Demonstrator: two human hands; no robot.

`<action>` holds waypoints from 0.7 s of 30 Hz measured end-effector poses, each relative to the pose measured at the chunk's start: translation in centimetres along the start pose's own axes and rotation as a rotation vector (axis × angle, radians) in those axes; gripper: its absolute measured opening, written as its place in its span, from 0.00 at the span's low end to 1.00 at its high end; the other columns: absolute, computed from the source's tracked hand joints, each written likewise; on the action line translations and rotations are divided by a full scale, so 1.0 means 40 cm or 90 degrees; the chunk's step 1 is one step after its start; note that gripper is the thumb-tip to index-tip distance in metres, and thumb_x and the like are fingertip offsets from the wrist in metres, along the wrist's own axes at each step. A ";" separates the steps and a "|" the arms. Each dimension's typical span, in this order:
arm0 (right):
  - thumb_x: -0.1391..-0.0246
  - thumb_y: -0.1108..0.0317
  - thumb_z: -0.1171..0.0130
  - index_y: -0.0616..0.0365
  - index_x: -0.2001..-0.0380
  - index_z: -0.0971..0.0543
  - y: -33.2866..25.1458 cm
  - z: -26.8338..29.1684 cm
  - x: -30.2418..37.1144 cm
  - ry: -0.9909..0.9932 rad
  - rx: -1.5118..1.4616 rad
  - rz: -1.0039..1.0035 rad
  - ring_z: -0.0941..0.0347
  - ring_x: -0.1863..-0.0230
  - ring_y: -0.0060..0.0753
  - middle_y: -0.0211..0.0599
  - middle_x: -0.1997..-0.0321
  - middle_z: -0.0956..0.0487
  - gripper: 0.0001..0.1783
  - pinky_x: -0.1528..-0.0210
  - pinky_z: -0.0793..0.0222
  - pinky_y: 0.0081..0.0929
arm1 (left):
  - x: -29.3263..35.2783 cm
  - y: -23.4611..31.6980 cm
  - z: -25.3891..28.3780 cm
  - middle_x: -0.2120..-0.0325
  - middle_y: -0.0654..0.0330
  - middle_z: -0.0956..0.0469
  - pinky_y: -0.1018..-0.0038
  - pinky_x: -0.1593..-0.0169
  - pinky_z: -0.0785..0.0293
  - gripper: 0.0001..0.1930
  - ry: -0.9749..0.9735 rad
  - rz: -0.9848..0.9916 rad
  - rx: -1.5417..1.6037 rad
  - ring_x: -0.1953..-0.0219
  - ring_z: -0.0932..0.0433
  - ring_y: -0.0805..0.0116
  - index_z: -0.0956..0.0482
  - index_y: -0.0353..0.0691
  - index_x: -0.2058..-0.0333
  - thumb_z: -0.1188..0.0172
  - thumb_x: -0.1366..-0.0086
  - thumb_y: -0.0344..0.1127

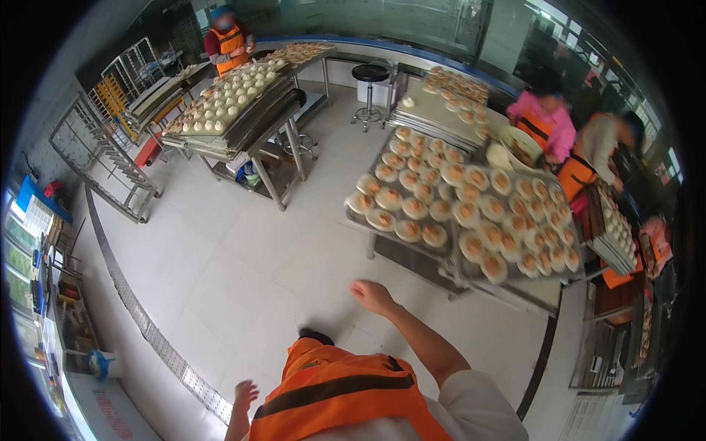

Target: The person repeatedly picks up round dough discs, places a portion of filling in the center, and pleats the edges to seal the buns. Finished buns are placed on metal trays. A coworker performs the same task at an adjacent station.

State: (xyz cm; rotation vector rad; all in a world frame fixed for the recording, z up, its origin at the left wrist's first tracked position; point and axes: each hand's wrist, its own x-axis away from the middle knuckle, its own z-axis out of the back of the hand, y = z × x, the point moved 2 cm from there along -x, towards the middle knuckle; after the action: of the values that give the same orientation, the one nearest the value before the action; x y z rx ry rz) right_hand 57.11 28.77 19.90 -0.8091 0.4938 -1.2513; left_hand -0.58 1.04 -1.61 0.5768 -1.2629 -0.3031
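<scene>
Dough rounds [415, 209] with orange-brown filling fill two trays on the right-hand tabletop [543, 291]: left tray [446, 253] at its left edge, right tray [465, 270] beside it toward the near edge. Trays meet or overlap; can't tell which.

Your right grip [371, 295] is out over the floor [243, 235], nearest the tabletop's near left corner, apart from it and from both trays. Fingers look loosely curled, nothing seen in them; can't tell if they're fully pressed together. Your left grip [245, 395] is low beside your apron [331, 382], fingers spread, nothing in it, well apart from either tabletop.

My read: the step in hand is just placing yourself beside loaded trays. To do it well, square up to the tabletop's near left corner first and keep your forearm and apron off the near rounds. Rounds sit close to the tray rims, so touch metal only. Any tray handling probably wants both grips, one per side, kept level; soft dough would likely slide or stick to its neighbors if tipped. Free one tray from the other before putting load on it.

Watch the right side: a co-worker in pink [557, 131] is at the tabletop's far right corner with a bowl [512, 132] of filling, so keep elbows in and don't shove trays that way.
</scene>
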 end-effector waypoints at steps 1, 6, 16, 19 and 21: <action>0.41 0.62 0.42 0.58 0.56 0.21 -0.048 0.013 -0.026 0.029 -0.019 0.032 0.21 0.55 0.42 0.43 0.57 0.18 0.14 0.53 0.26 0.35 | 0.007 -0.036 0.024 0.66 0.55 0.22 0.66 0.71 0.24 0.23 0.010 -0.007 0.045 0.71 0.21 0.59 0.31 0.43 0.46 0.40 0.37 0.41; 0.40 0.63 0.43 0.58 0.54 0.22 -0.125 0.110 -0.356 0.169 -0.098 0.112 0.22 0.54 0.44 0.41 0.55 0.19 0.14 0.53 0.27 0.35 | -0.311 0.362 0.017 0.68 0.54 0.24 0.67 0.71 0.25 0.18 0.026 -0.069 0.225 0.71 0.23 0.61 0.30 0.42 0.47 0.45 0.35 0.38; 0.41 0.67 0.41 0.59 0.54 0.21 0.071 0.340 -0.650 0.473 -0.264 -0.232 0.19 0.58 0.34 0.40 0.58 0.17 0.13 0.54 0.23 0.29 | -0.316 2.181 -1.315 0.52 0.50 0.23 0.60 0.42 0.27 0.17 -0.662 -0.153 0.076 0.48 0.24 0.52 0.29 0.35 0.47 0.44 0.31 0.36; 0.41 0.68 0.41 0.58 0.56 0.19 0.205 0.384 -0.734 0.586 -0.356 -0.396 0.19 0.64 0.28 0.38 0.63 0.16 0.11 0.59 0.23 0.25 | -0.265 2.345 -1.675 0.50 0.43 0.27 0.61 0.40 0.27 0.16 -0.688 -0.079 0.023 0.46 0.26 0.50 0.30 0.29 0.50 0.43 0.32 0.33; 0.40 0.68 0.41 0.58 0.56 0.19 0.277 0.451 -0.824 0.627 -0.354 -0.388 0.19 0.64 0.29 0.39 0.62 0.16 0.11 0.60 0.24 0.25 | -0.248 2.398 -1.871 0.50 0.41 0.28 0.62 0.40 0.26 0.16 -0.753 -0.028 -0.012 0.45 0.27 0.50 0.31 0.28 0.51 0.44 0.31 0.33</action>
State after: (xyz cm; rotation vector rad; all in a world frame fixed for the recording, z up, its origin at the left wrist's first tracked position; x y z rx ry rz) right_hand 68.44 66.26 19.73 -0.7767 1.5167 -2.1180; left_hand 58.63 102.89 30.30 0.3906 -2.3741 -0.7507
